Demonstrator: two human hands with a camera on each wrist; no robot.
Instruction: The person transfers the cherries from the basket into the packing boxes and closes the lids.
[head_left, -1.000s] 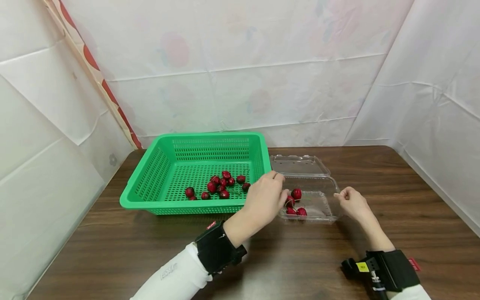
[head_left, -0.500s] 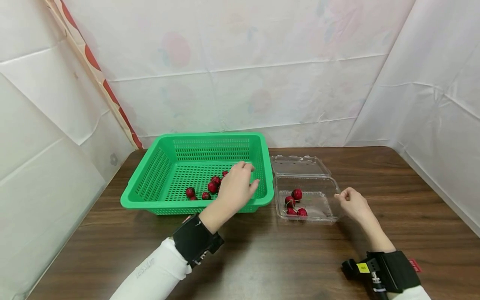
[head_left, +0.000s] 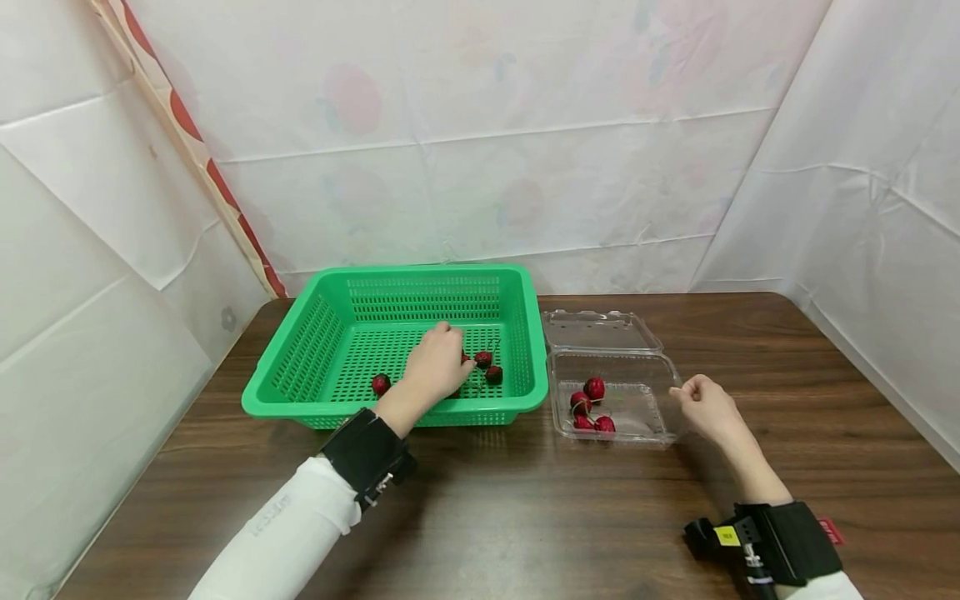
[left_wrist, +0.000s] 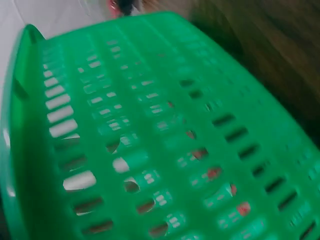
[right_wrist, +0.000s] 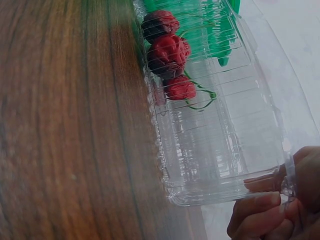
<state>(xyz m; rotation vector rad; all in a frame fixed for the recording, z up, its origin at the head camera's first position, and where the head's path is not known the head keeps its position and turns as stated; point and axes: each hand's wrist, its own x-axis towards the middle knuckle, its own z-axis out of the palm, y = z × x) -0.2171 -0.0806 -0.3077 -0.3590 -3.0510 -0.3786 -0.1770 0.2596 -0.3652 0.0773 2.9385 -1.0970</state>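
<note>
Loose cherries: dark red, lying on the floor of a green slotted basket; one is seen to the left of the left hand, others to its right, and the rest of that area is covered by the hand. Red is glimpsed through the slots from the left wrist.

Boxed cherries: four visible, grouped at the basket side of a clear container; green stems are shown from the right wrist.

Left hand: lowered into the basket, fingers directed down among the cherries. Fingertips are hidden; whether anything is gripped, and how far the fingers are spread, cannot be told.

Right hand: closed in a pinch on the container's right edge, by which the container is steadied.

Change: the left hand has been shifted from beside the container, across the basket's right part, to the middle of the basket. The boxed group is unaltered, as is the right hand's pinch. The work is judged to be centred on the basket at this instant.

Container lid: laid open behind its base.

Tabletop: dark wood grain; basket and container are set side by side upon it.

Wrist straps: black, one per arm.

Curtain: white, faintly patterned, hung behind.
</note>
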